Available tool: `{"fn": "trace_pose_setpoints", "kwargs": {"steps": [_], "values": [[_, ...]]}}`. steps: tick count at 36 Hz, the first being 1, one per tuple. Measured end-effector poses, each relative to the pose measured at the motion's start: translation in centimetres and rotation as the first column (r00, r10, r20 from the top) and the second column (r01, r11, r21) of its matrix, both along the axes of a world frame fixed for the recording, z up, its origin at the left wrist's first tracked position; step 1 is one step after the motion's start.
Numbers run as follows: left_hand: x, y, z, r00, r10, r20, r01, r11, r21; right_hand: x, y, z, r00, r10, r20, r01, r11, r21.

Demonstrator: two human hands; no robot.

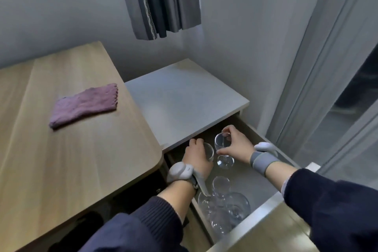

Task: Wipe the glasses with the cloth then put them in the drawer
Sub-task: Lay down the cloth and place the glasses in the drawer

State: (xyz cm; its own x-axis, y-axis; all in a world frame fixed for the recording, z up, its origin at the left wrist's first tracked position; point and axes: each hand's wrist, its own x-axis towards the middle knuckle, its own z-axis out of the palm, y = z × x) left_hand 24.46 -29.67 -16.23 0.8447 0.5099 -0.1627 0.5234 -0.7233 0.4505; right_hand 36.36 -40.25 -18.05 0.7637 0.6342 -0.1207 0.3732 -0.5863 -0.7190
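Two clear stemmed glasses stand upright in the open drawer (272,188), side by side at its rear. The right-hand glass (223,145) shows a rounded bowl over a short stem and a round foot; the right hand (235,145) holds its bowl, fingers curled over the rim and thumb against the near side. The left-hand glass (208,152) is largely hidden by the left hand (197,157), whose fingers wrap round its bowl. Both wrists carry grey strapped bands, with dark blue sleeves behind them. Nearer the drawer front lie further clear glasses (223,208), crowded together (their number cannot be told through the overlapping glass). The drawer's brown side walls bound the hands closely on the left and right, and the grey cabinet top (180,100) overhangs its rear. The wooden counter (71,159) stands to the left, its rounded corner just beside the drawer. A folded purple cloth (86,104) lies flat on the counter, well apart from both hands.
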Motion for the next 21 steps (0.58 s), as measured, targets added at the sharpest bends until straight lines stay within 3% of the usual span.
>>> {"fn": "trace_pose_setpoints", "kwargs": {"steps": [11, 21], "values": [[-1.2, 1.4, -5.7, 0.988, -0.022, -0.151, 0.032, 0.997, 0.064, -1.2, 2.1, -4.9, 0.998, 0.041, -0.040, -0.043, 0.997, -0.059], [-2.1, 2.5, -7.6, 0.967, -0.059, -0.249, 0.087, 0.991, 0.101, -2.4, 3.0, -7.8, 0.995, 0.084, -0.053, -0.089, 0.991, -0.102]]}}
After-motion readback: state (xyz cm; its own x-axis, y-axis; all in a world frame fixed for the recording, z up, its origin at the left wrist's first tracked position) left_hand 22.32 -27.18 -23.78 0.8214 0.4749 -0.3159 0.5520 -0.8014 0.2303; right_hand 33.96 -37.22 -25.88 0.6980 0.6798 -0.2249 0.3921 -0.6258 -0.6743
